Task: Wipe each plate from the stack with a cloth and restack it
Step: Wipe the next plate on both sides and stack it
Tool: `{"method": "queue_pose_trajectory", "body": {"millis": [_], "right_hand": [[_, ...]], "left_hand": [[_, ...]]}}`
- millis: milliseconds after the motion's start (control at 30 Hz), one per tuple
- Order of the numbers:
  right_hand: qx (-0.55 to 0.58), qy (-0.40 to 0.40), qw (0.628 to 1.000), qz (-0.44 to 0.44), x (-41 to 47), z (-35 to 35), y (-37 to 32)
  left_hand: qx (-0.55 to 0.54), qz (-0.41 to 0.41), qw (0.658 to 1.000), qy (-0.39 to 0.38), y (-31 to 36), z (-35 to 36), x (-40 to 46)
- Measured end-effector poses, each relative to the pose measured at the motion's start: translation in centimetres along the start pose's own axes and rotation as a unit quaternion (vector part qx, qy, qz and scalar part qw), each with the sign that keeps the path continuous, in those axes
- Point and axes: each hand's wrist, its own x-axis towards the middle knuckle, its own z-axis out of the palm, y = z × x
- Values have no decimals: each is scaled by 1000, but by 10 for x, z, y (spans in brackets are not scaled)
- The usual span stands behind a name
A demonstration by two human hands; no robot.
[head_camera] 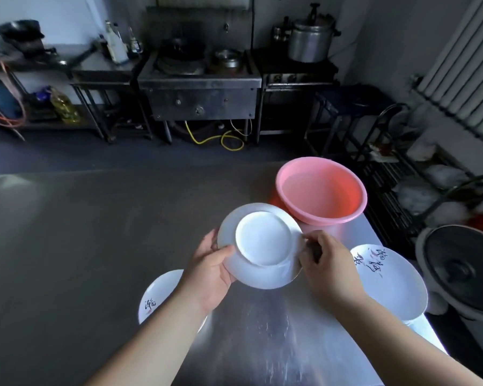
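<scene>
A white plate (262, 240) is held above the steel table (95, 246), its underside and foot ring turned toward me. My left hand (209, 271) grips its left rim, thumb on the underside. My right hand (326, 263) pinches the right rim with curled fingers. No cloth shows in either hand. A white plate (156, 296) with dark writing lies on the table under my left forearm. At the table's right edge lies another written plate (393, 282); I cannot tell whether it tops a stack.
A pink plastic basin (285, 185) holding water stands just behind the held plate. A round grey lidded bin (463, 271) sits off the table's right edge, with a wire rack (413, 174) behind it. A stove (201, 87) and a large pot (310, 40) line the far wall.
</scene>
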Motion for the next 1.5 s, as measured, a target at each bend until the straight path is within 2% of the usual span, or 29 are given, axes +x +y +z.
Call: {"method": "queue_pose_trajectory", "body": {"millis": [133, 300, 367, 433, 500, 533, 600, 667, 767, 833, 967, 1200, 1367, 1500], "right_hand": [[32, 116, 993, -18, 12, -5, -18], [96, 177, 968, -152, 33, -16, -46], [117, 138, 954, -238, 43, -22, -59], [102, 54, 939, -325, 49, -26, -70], [24, -18, 919, -393, 54, -26, -70], [-32, -27, 908, -416, 55, -26, -67], [-104, -34, 902, -418, 51, -27, -57], [-111, -68, 899, -418, 41, -34, -44], [-126, -107, 868, -468, 20, -44, -20], [-164, -88, 855, -483, 24, -50, -9], [-209, -34, 880, -425, 61, -66, -12], [-118, -22, 856, -504, 38, -77, 8], [-148, 9, 895, -420, 87, -104, -2], [-98, 17, 888, -449, 71, -102, 9]], "left_hand": [[4, 16, 999, -46, 14, 10, -6], [-3, 61, 996, -64, 30, 26, -13], [8, 70, 995, -77, 31, 37, -19], [13, 74, 994, -85, 28, 51, -25], [6, 84, 993, -87, 25, 65, -29], [3, 91, 992, -90, 25, 71, -30], [3, 110, 990, -92, 25, 80, -31], [0, 119, 989, -85, 26, 89, -30], [-6, 130, 990, -63, 21, 99, -27], [-4, 130, 990, -52, 16, 104, -27], [14, 126, 990, -53, 5, 121, -31], [-17, 157, 986, -51, 15, 144, -25], [6, 153, 986, -71, 12, 162, -26], [-1, 158, 985, -73, 18, 170, -25]]}}
